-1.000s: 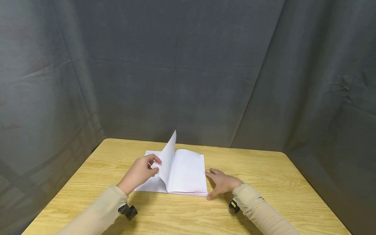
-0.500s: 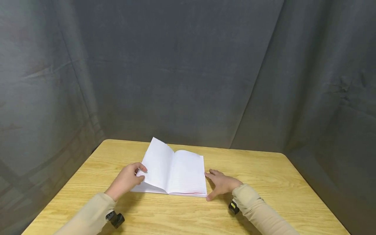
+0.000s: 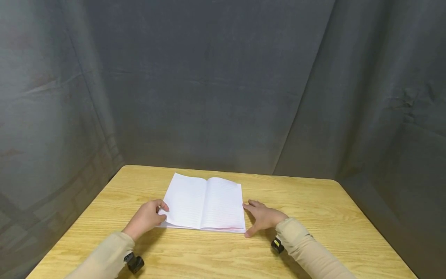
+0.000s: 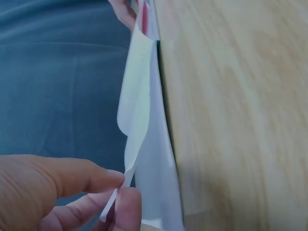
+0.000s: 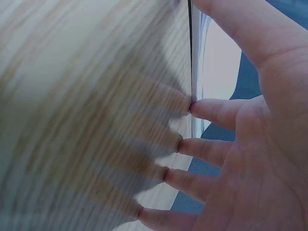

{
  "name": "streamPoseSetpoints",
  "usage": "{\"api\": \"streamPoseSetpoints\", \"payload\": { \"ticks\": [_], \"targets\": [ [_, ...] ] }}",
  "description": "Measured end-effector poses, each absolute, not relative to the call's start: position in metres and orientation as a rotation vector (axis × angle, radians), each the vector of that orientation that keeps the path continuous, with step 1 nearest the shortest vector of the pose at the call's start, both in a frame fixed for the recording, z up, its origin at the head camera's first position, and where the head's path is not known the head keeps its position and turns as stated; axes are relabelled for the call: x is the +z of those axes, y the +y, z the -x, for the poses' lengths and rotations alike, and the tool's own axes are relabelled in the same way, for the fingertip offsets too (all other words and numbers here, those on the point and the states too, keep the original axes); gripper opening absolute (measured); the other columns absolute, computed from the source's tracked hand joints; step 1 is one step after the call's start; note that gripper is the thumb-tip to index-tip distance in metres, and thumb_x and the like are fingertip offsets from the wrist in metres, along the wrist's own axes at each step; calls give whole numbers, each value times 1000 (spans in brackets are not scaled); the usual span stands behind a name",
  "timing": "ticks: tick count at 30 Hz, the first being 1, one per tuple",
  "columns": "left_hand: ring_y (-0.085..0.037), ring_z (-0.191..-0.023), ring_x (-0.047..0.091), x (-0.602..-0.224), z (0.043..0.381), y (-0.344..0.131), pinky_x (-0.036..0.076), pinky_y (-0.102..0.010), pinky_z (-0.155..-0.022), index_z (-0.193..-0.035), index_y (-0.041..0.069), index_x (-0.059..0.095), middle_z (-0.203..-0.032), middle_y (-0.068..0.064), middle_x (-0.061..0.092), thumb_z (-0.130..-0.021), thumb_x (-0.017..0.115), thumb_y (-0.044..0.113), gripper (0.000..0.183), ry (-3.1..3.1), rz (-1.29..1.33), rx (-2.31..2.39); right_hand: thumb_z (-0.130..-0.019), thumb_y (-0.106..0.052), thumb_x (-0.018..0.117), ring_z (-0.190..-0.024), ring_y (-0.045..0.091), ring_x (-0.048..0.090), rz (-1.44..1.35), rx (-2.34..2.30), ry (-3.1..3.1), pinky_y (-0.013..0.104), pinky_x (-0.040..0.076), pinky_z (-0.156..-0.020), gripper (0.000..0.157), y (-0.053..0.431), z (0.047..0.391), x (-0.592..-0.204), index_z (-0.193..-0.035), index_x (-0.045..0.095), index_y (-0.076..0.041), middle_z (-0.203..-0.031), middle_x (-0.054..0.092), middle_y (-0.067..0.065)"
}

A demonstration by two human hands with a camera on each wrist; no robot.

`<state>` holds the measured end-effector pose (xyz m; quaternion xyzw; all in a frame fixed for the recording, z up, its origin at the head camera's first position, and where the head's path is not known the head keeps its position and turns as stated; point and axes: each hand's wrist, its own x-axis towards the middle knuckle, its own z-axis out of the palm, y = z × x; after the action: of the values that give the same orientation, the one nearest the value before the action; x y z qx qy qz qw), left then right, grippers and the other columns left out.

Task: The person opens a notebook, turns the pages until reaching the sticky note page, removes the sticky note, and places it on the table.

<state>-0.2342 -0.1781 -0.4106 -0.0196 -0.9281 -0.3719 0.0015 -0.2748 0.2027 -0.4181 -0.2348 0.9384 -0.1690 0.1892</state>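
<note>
Left hand (image 3: 144, 217) pinching page (image 3: 185, 200), right hand (image 3: 264, 217) splayed

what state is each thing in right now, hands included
notebook, open, lying on the table
left page, edge pinched, lifted a little off the sheets beneath
right page, turned to its own side, unheld
left grip, pinching the left page between thumb and finger
right grip, fingers spread, fingertips on the table by the notebook's right edge
curtain, hanging, creased in places
</note>
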Motion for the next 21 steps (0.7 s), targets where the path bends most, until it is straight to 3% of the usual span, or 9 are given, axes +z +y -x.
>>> {"api": "streamPoseSetpoints", "payload": {
  "ticks": [7,21],
  "targets": [
    [-13,-48,41,-420,236,-180,36,-27,-47,-87,6,61,-63,-4,47,-71,62,0,17,-2954,46,-1130,-65,-52,77,-136,41,12,653,-475,2640,59,26,-100,106,203,274,-418,-146,23,-10,-150,11,21],
    [-16,-51,47,-428,237,-184,39,-28,-49,-88,4,59,-60,-5,50,-73,66,1,17,-3040,23,-1140,-65,-51,77,-136,43,11,662,-495,2634,61,24,-100,106,202,274,-416,-146,23,-9,-150,11,23]
  ]
}}
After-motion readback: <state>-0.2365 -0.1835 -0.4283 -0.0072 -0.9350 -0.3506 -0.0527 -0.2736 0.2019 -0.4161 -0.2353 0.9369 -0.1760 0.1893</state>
